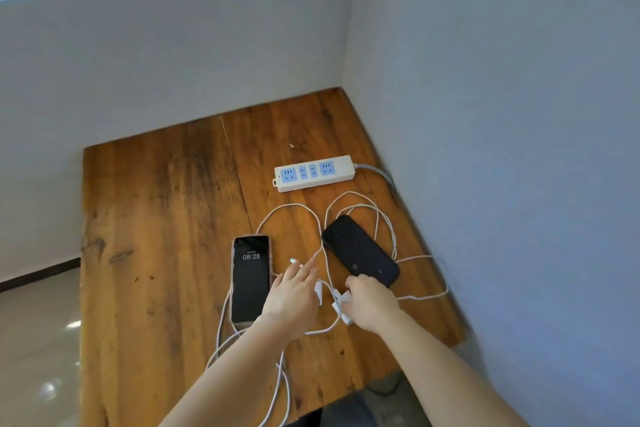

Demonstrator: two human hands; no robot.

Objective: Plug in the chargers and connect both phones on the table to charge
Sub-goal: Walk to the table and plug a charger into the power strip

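Risk: white cables (pixel 377 218) lie looped and crossed around both phones; lifting a charger could drag the dark phone (pixel 360 251) off the worktop (pixel 156 236). Left hand (pixel 294 291) fingers loosely spread over one charger brick (pixel 318 289); right hand (pixel 372 300) fingers curled, pinching the other charger (pixel 341 305). Power strip (pixel 315 173) sockets empty; lit phone (pixel 250 279) left

Two phones, one lit (pixel 250 279), one dark (pixel 360 251); one power strip (pixel 314 173) with four socket faces; two white charger plugs (pixel 341 305); two hands, left (pixel 292 291), right (pixel 372 300); one wooden table (pixel 156 236)
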